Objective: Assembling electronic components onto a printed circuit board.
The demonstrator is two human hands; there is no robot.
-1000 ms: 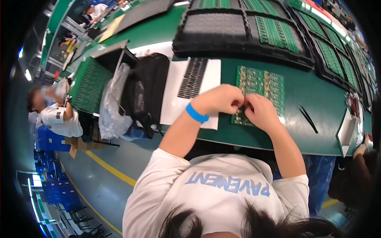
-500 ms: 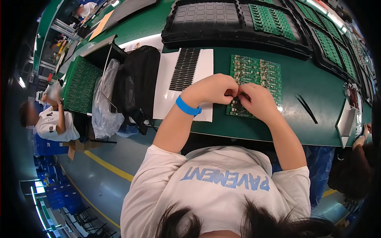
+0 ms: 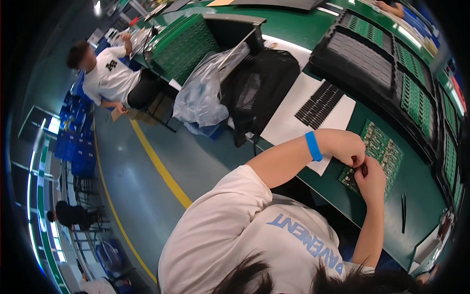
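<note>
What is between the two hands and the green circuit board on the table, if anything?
Nothing visible. The left hand and the right hand meet fingertip to fingertip right over the near edge of the green circuit board; whether they pinch something is hidden.

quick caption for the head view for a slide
Both hands, left hand and right hand, meet over a green circuit board on a green workbench.
</note>
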